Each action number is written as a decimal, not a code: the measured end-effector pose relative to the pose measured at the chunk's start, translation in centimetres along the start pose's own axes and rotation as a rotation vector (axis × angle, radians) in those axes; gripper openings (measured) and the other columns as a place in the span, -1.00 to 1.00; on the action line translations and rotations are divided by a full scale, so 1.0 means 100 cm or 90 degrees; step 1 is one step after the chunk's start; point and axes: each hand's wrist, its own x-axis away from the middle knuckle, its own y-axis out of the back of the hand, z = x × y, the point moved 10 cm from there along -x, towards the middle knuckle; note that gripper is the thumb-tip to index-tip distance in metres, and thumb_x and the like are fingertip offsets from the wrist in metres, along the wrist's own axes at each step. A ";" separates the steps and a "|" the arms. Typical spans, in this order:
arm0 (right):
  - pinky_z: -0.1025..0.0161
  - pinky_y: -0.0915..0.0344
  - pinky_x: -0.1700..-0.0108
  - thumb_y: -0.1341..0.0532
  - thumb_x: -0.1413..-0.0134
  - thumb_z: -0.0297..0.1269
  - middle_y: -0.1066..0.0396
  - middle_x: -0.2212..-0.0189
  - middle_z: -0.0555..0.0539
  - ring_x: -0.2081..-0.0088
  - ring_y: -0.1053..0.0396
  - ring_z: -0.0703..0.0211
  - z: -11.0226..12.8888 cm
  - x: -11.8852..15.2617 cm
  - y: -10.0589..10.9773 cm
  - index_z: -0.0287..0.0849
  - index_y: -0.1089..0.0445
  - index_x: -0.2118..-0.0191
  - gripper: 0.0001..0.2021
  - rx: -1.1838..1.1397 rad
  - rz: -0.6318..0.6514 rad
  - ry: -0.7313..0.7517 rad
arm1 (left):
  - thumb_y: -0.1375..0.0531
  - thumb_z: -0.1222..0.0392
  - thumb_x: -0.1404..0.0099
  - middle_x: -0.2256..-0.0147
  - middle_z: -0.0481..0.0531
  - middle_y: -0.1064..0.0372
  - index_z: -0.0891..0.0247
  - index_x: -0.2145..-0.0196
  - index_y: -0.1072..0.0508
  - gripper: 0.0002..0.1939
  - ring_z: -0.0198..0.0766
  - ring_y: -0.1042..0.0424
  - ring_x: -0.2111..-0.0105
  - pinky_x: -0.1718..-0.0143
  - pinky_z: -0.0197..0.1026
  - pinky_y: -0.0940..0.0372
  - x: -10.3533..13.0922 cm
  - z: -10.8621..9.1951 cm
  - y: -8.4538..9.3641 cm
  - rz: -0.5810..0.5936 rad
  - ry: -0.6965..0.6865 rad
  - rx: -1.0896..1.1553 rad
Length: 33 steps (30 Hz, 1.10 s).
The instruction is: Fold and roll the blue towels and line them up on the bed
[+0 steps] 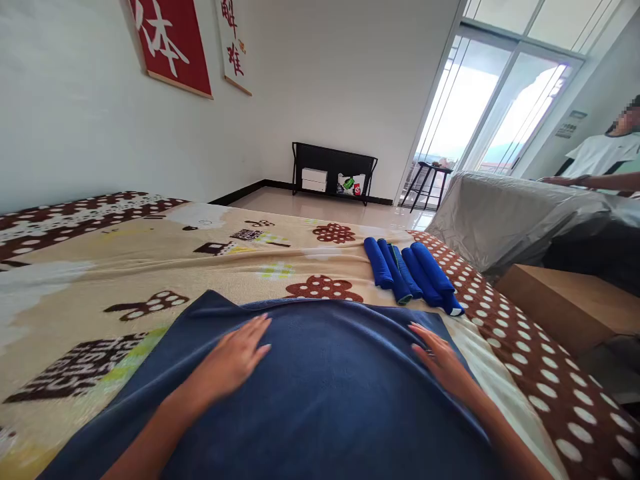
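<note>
A dark blue cloth (320,387), like a large towel, lies spread on the patterned blanket (240,267), with creases along its far edge. My left hand (237,353) rests flat on the cloth's left part, fingers stretched out and pointing away from me. On the right side, my right hand (435,350) lies on the cloth with its fingers extended too. Neither hand holds anything. Past the cloth's far right corner sit several bright blue rolled towels (407,270), side by side. The near edge of the cloth is out of view.
To the right stand a cardboard box (570,300) and a piece of furniture under a grey plastic cover (480,207). A person in a white shirt (600,160) is beyond it. A black rack (334,167) and a stool (430,183) stand by the far wall.
</note>
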 end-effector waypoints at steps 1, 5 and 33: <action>-0.01 -0.08 -0.33 0.06 -0.32 0.13 -0.18 -0.31 -0.04 -0.33 -0.11 0.05 0.006 -0.019 -0.015 0.06 -0.19 -0.30 -0.46 0.002 0.029 0.014 | 0.06 -0.21 -0.35 -0.38 -0.03 0.03 0.12 -0.36 -0.10 -0.30 -0.10 0.00 -0.37 -0.35 0.00 0.02 -0.019 -0.013 -0.007 0.013 -0.017 -0.001; -0.17 0.04 -0.36 0.05 -0.31 0.17 -0.06 -0.36 -0.07 -0.38 0.02 -0.01 -0.008 -0.060 -0.043 0.04 -0.17 -0.32 -0.42 0.025 0.062 0.018 | 0.11 -0.24 -0.40 -0.40 0.07 0.15 0.08 -0.37 -0.03 -0.31 -0.01 0.10 -0.39 -0.34 0.20 0.16 -0.070 -0.005 -0.013 0.008 -0.037 -0.007; 0.13 0.11 -0.40 -0.04 -0.40 -0.13 0.03 -0.37 0.05 -0.38 0.05 0.19 0.232 0.043 -0.106 -0.02 0.05 -0.39 -0.46 0.054 0.126 0.570 | 0.00 -0.03 -0.47 -0.35 0.11 -0.05 0.09 -0.30 -0.17 -0.50 0.00 -0.05 -0.34 -0.30 0.30 0.04 -0.165 -0.111 -0.035 -0.016 -0.185 0.037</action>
